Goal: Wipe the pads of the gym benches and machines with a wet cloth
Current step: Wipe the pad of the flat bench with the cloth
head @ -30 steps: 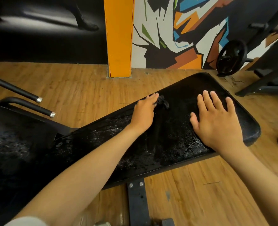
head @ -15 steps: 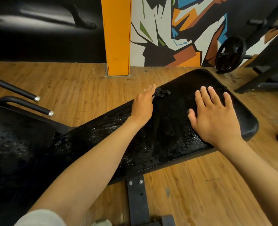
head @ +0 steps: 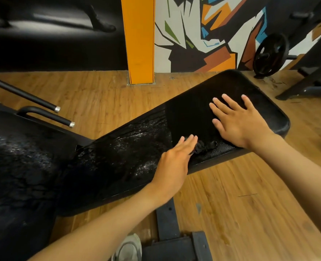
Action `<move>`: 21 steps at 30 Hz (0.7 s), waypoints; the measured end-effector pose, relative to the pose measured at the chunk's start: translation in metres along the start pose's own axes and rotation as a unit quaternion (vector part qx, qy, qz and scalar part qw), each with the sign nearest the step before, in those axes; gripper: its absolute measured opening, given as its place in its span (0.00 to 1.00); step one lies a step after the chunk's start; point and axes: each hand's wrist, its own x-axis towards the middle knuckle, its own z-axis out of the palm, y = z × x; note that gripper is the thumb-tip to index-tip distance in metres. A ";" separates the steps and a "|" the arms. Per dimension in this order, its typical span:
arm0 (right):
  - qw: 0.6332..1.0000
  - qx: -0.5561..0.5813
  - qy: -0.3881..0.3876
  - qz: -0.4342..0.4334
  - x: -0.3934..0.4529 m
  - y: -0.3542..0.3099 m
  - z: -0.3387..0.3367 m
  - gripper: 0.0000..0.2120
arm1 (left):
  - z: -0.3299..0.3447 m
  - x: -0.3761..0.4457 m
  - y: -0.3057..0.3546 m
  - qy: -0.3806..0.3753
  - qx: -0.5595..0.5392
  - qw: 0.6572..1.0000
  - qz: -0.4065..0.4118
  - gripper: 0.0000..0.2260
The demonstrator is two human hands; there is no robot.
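Hands [head: 174, 162] [head: 238, 121] flat on pad [head: 189, 110], weight plate [head: 270, 54] behind

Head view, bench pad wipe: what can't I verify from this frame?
- Cloth: black on the black bench pad, partly under the left hand; its extent and wetness unclear.
- Pad under the right hand: covered by the flat palm.
- Second pad: cut by the left edge.
- Weight plate: markings too small.
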 end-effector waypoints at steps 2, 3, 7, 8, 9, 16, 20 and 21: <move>1.000 0.010 -0.003 0.003 0.000 0.000 -0.002 0.37 | 0.005 0.031 0.001 0.030 0.046 0.998 -0.006 0.24; 1.000 0.014 -0.008 0.002 0.000 -0.001 -0.003 0.37 | 0.007 0.049 0.002 0.038 0.068 0.997 -0.026 0.23; 1.000 0.016 -0.010 0.007 0.001 -0.002 -0.005 0.38 | 0.013 0.061 0.009 0.055 0.069 0.994 -0.059 0.23; 1.000 0.015 -0.009 0.003 0.000 -0.002 -0.005 0.38 | 0.013 0.045 0.010 0.055 0.064 0.996 -0.040 0.24; 1.000 0.016 -0.006 0.000 -0.001 -0.002 -0.005 0.39 | 0.013 0.025 0.012 0.047 0.055 0.997 -0.016 0.25; 0.999 0.039 -0.002 0.010 -0.001 -0.005 -0.009 0.27 | 0.014 -0.019 0.022 0.027 0.028 0.999 0.030 0.30; 0.999 0.038 0.000 0.010 -0.002 -0.004 -0.009 0.29 | 0.005 -0.044 0.001 -0.026 0.065 0.994 0.079 0.40; 0.999 0.035 0.001 0.008 -0.001 -0.005 -0.009 0.30 | 0.001 -0.054 -0.011 -0.032 0.080 0.994 0.074 0.43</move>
